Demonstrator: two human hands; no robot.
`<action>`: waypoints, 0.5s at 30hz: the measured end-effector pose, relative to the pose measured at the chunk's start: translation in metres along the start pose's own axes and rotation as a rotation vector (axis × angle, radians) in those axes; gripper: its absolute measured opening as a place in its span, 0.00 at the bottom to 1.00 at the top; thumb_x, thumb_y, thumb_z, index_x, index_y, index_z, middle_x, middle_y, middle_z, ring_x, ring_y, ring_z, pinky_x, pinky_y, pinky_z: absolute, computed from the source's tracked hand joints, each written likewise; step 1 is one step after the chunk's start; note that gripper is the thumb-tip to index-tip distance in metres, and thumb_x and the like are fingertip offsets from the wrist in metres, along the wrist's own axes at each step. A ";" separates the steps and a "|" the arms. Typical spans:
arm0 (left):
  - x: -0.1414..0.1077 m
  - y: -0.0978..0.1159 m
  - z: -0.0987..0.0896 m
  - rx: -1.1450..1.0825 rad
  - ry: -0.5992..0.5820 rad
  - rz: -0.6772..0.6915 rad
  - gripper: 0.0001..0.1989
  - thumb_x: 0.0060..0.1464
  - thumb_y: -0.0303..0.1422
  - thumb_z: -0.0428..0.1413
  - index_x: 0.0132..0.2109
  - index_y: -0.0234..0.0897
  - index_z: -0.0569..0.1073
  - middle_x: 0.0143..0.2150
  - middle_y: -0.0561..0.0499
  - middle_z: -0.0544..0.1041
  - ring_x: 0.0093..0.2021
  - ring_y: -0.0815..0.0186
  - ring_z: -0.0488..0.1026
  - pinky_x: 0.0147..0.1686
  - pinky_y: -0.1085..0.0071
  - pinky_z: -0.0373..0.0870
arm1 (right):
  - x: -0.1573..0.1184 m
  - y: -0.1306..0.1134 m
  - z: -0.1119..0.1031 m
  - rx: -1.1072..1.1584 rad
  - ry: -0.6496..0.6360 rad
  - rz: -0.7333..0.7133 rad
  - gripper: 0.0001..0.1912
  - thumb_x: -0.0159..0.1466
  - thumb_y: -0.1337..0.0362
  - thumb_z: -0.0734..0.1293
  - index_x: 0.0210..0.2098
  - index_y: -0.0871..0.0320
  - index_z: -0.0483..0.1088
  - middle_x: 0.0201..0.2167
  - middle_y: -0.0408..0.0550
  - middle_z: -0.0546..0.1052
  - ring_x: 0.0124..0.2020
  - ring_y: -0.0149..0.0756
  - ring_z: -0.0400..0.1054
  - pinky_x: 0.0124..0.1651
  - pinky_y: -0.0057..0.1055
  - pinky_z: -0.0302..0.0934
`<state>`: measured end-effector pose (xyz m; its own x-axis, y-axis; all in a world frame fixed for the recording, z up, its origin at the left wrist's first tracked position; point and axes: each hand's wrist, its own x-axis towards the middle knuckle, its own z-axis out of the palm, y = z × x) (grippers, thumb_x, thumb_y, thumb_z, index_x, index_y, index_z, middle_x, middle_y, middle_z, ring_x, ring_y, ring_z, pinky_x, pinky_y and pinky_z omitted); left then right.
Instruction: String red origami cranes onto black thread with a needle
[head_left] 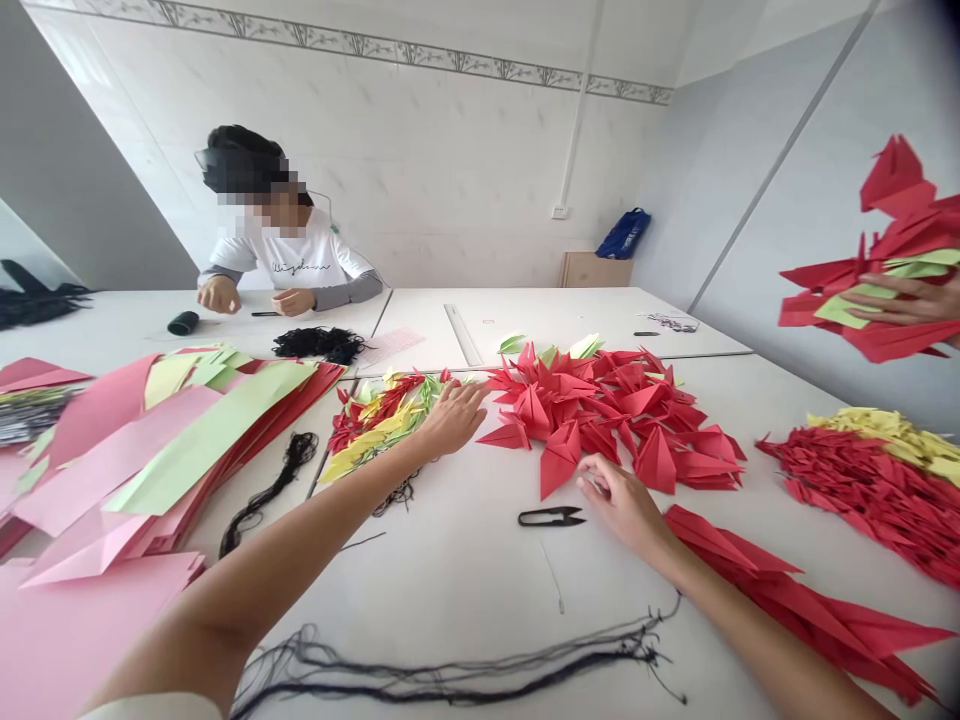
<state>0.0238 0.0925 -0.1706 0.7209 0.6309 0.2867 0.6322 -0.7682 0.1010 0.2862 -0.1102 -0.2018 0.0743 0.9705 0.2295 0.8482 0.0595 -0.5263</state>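
Note:
My left hand (456, 415) is open, palm down and fingers outstretched, between a small pile of red, yellow and green folded paper (379, 430) and a larger heap of red folded-paper pieces (607, 400). At the front edge of that heap is my right hand (621, 500), fingers loosely bent and apart, beside a pointed red folded piece (560, 460). Nothing shows in either hand. Black thread snips (551, 517) lie just left of my right hand. A needle with thread (559, 600) rests nearer to me.
Black threads (450, 680) stretch along the front. Colored paper sheets (187, 440) are stacked left; red folded strips (795, 600) and a red-and-yellow pile (862, 490) lie right. Another person (285, 260) sits opposite. At far right, another person's hand (911, 298) holds red and green folded paper.

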 end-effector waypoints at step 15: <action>0.014 -0.034 0.016 0.140 0.009 -0.079 0.22 0.62 0.34 0.48 0.60 0.37 0.71 0.65 0.40 0.70 0.69 0.49 0.59 0.73 0.45 0.40 | 0.047 -0.005 0.036 0.035 -0.002 -0.147 0.17 0.67 0.62 0.59 0.54 0.54 0.69 0.49 0.51 0.78 0.44 0.44 0.75 0.46 0.39 0.67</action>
<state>0.0174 0.1294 -0.1851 0.6655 0.6871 0.2917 0.7204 -0.6935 -0.0103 0.2668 -0.0567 -0.2180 -0.0503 0.9512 0.3043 0.8311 0.2088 -0.5155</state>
